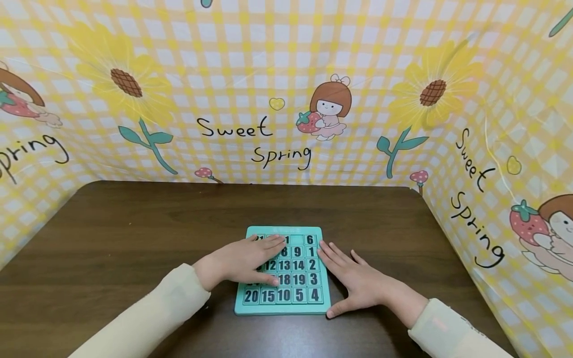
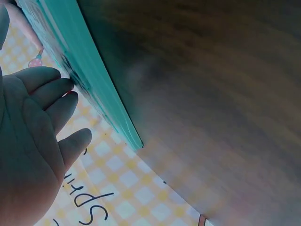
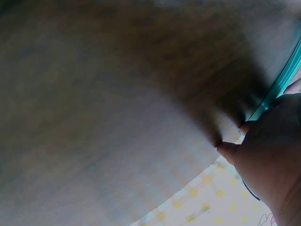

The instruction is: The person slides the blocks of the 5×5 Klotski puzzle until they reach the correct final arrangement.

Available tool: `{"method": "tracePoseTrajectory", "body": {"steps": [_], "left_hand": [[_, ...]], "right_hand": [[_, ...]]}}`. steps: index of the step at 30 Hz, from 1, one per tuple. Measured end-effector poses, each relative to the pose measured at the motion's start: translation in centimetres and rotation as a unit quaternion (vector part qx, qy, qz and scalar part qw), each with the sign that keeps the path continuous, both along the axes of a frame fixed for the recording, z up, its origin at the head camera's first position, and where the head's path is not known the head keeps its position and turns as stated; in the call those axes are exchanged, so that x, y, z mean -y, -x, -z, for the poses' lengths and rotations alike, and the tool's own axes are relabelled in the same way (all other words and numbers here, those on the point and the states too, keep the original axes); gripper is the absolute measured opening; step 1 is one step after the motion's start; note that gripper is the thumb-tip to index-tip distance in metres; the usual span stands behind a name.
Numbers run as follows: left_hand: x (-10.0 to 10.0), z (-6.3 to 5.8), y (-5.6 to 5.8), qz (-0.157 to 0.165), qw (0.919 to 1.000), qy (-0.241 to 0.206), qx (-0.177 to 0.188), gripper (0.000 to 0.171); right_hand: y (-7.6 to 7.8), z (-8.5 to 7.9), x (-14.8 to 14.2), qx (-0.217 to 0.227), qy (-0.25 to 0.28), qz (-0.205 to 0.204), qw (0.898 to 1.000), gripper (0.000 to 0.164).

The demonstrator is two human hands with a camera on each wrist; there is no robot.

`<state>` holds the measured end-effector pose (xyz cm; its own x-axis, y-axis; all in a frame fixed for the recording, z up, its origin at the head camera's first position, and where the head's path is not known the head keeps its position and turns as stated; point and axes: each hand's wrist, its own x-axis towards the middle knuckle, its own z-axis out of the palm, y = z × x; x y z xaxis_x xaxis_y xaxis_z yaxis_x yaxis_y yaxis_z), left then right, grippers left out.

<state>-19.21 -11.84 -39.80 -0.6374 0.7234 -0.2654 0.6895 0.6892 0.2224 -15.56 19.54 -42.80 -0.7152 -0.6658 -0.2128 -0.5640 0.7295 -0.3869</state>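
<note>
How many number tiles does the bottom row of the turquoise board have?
5, left to right: tile 20, tile 15, tile 10, tile 5 and tile 4. None in this row is hidden.

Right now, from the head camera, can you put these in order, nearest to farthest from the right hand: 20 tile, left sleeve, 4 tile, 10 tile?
From the right hand:
1. 4 tile: bottom row, right end.
2. 10 tile: middle of that row.
3. 20 tile: its left end.
4. left sleeve: left of the number board.
</note>
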Motion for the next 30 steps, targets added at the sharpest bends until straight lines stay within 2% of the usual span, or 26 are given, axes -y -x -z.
{"method": "tracePoseTrajectory", "body": {"steps": [4,10,19,30], "left_hand": [[0.0,0.0,-0.2,0.006,0.9999,-0.015,-0.004,0.091],[-1.6,-0.5,-0.2,0.033,0.9992,-0.021,-0.009,0.089],[-3.8,-0.4,0.3,0.054,0.9984,-0.001,-0.018,0.09],[-5.1,0.0,1.2,0.058,0.9981,0.014,-0.013,0.09]], "right_hand": [[0.0,0.0,0.0,0.001,-0.001,0.002,1.0,0.125],[-0.1,0.0,0.0,-0.003,-0.001,-0.001,1.0,0.124],[0.0,-0.1,0.1,0.002,-0.001,-0.003,1.0,0.124],[0.1,-0.1,0.0,0.004,-0.003,-0.006,1.0,0.124]]}}
